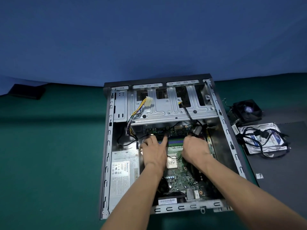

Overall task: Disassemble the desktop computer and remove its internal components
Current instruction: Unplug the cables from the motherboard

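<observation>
An open desktop case [108, 146] lies flat on the green table, its side panel off. Inside lies a green motherboard [179, 178] with a bare CPU [171, 162] at its middle and blue and black RAM slots [176, 141] beyond it. My left hand [153, 150] rests over the board's left part, its index finger stretched straight onto the left end of the RAM slots. My right hand [194, 146] is curled down at the right end of the slots; what its fingers hold is hidden. A grey power supply [123, 173] sits at the case's left.
A metal drive cage [171, 107] spans the far half of the case, with yellow and black power cables [141, 108] over it. To the right on a dark panel [282, 180] lie a hard drive [264, 138] under loose cables and a CPU cooler fan [247, 112]. A black object [27, 91] lies far left.
</observation>
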`<state>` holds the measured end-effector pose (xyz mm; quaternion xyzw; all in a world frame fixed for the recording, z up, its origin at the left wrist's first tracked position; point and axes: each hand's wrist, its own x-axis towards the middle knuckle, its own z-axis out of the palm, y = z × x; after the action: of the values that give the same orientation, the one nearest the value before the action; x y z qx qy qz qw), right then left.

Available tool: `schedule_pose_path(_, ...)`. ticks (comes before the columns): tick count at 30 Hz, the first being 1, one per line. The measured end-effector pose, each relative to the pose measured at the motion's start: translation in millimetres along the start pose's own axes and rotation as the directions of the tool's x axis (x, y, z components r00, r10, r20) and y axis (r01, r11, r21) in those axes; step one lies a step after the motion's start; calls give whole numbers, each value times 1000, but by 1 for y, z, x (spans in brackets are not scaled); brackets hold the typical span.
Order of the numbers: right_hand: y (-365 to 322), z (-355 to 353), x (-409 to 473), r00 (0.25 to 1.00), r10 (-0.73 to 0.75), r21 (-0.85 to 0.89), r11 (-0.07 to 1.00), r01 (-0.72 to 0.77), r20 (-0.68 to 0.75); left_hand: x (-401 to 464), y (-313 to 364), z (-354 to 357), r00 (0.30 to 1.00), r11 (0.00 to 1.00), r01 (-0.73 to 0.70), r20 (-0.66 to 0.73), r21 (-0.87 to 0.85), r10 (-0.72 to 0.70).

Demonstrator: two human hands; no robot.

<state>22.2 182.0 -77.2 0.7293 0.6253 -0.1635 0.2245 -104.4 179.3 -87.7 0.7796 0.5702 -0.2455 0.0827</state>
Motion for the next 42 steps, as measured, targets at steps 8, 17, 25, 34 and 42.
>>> schedule_pose_path(8,-13,-3,5,968,-64,12,998,69,-243,-5,-5,-7,992,929,67,74,363,-100)
schedule_pose_path(17,-27,0,17,943,-203,46,974,222,-264,-14,-6,1,986,833,-108,165,543,20)
schedule_pose_path(25,-9,-14,1,924,-184,139,960,241,-334,-10,-10,-18,988,989,24,150,149,-46)
schedule_pose_path(34,38,-41,-65,947,-29,831,471,294,-319,-30,-9,-42,988,894,-52,-150,-445,-17)
schedule_pose_path(42,115,-40,-106,909,280,951,84,298,-309,-43,56,-76,893,775,-374,-424,-510,152)
